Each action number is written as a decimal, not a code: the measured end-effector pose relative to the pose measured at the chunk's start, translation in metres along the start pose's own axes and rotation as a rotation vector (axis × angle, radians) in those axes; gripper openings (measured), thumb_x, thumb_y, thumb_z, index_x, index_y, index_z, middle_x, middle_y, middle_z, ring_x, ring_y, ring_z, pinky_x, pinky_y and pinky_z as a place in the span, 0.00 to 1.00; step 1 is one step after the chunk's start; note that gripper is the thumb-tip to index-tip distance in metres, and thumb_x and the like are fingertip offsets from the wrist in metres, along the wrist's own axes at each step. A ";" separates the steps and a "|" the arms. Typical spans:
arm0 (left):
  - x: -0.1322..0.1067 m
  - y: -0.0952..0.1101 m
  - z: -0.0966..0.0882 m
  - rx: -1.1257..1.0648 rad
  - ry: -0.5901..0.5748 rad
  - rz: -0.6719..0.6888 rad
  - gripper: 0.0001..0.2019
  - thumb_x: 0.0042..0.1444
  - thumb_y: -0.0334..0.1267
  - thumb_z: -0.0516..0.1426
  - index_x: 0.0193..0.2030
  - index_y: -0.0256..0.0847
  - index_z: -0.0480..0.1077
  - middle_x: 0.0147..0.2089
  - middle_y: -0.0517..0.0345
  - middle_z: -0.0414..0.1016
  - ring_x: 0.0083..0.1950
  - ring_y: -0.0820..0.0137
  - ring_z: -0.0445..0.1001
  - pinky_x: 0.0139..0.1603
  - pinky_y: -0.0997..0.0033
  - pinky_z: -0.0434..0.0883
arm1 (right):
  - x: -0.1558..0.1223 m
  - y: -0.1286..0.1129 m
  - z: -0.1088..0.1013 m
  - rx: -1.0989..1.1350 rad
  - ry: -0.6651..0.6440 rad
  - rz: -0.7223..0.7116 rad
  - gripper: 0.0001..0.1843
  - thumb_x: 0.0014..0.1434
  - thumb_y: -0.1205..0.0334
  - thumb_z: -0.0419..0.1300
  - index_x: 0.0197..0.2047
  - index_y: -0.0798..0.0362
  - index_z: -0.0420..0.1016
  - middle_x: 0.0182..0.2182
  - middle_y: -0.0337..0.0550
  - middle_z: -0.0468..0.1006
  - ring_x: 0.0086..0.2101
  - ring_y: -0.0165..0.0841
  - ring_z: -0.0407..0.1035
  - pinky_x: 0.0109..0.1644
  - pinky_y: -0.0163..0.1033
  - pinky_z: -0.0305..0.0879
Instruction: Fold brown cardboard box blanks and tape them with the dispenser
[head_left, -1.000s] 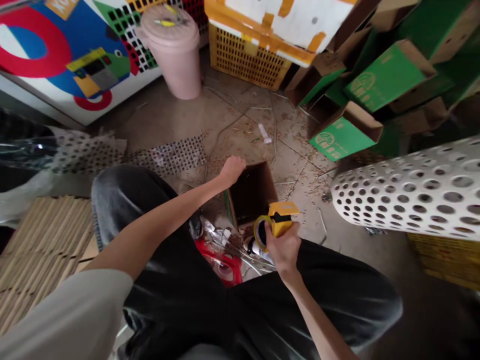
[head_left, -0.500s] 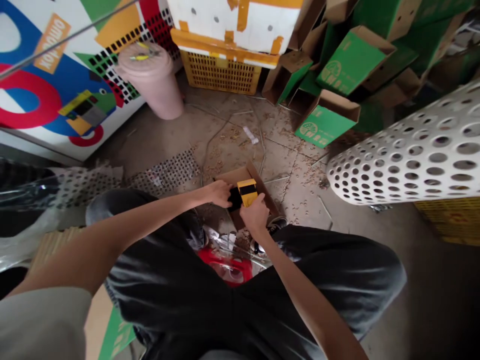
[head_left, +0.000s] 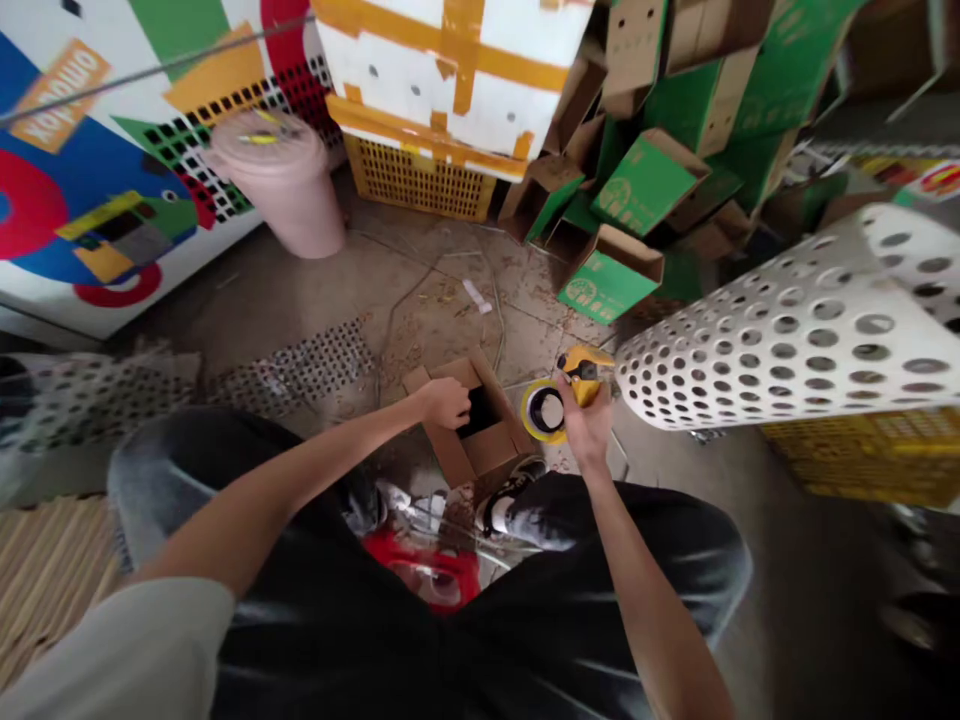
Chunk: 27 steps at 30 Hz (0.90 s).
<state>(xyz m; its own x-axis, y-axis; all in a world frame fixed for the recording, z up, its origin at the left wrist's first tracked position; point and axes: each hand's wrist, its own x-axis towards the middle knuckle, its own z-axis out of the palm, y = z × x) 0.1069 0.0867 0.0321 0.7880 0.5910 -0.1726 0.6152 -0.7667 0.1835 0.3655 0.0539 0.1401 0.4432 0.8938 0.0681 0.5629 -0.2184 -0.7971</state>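
Note:
A small brown cardboard box (head_left: pixel 480 450) lies on the dirty floor between my knees, its flaps up. My left hand (head_left: pixel 447 402) is closed on the box's near-left edge. My right hand (head_left: pixel 586 420) grips a yellow tape dispenser (head_left: pixel 564 392) with a tape roll on it, held to the right of the box and apart from it, close to the end of a white perforated roll (head_left: pixel 787 330).
A pink lidded bucket (head_left: pixel 281 180) stands at the back left before a colourful panel (head_left: pixel 90 190). A yellow crate (head_left: pixel 412 180) under a white taped box and a pile of green cartons (head_left: pixel 611 280) fill the back. A red object (head_left: pixel 439 575) lies under my legs.
My right hand has carried the tape dispenser off the box, to the right and up toward the perforated roll. My left hand stays on the box edge. The view has tilted upward.

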 end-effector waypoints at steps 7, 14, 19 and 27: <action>0.016 -0.005 0.039 -0.061 0.575 0.126 0.25 0.69 0.41 0.49 0.69 0.34 0.66 0.71 0.40 0.67 0.73 0.54 0.63 0.75 0.48 0.57 | 0.009 0.027 0.026 0.043 -0.026 0.129 0.27 0.50 0.37 0.66 0.39 0.52 0.72 0.36 0.46 0.80 0.36 0.40 0.72 0.43 0.44 0.67; 0.015 -0.016 0.049 -0.161 0.654 0.186 0.22 0.68 0.40 0.49 0.64 0.36 0.70 0.65 0.40 0.72 0.71 0.55 0.63 0.74 0.46 0.57 | -0.017 0.038 0.044 -0.066 0.059 0.138 0.23 0.55 0.38 0.59 0.38 0.50 0.68 0.36 0.46 0.79 0.37 0.39 0.71 0.42 0.42 0.65; 0.016 -0.015 0.047 -0.117 0.508 0.004 0.17 0.70 0.42 0.48 0.48 0.37 0.75 0.51 0.39 0.75 0.54 0.54 0.71 0.59 0.49 0.66 | -0.067 0.042 0.073 -0.143 0.023 0.092 0.23 0.55 0.37 0.59 0.38 0.48 0.64 0.30 0.46 0.77 0.32 0.42 0.71 0.36 0.42 0.63; 0.014 -0.013 0.032 -0.156 0.529 -0.097 0.22 0.72 0.39 0.44 0.64 0.32 0.69 0.68 0.37 0.67 0.73 0.56 0.59 0.76 0.49 0.51 | -0.092 0.042 0.084 -0.280 -0.030 -0.092 0.28 0.60 0.34 0.57 0.45 0.51 0.66 0.30 0.49 0.80 0.30 0.43 0.75 0.33 0.40 0.63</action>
<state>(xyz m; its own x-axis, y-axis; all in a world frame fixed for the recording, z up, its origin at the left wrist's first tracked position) 0.1092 0.0963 -0.0032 0.6078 0.7328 0.3059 0.6498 -0.6804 0.3389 0.2897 -0.0043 0.0498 0.3632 0.9250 0.1116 0.7721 -0.2318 -0.5917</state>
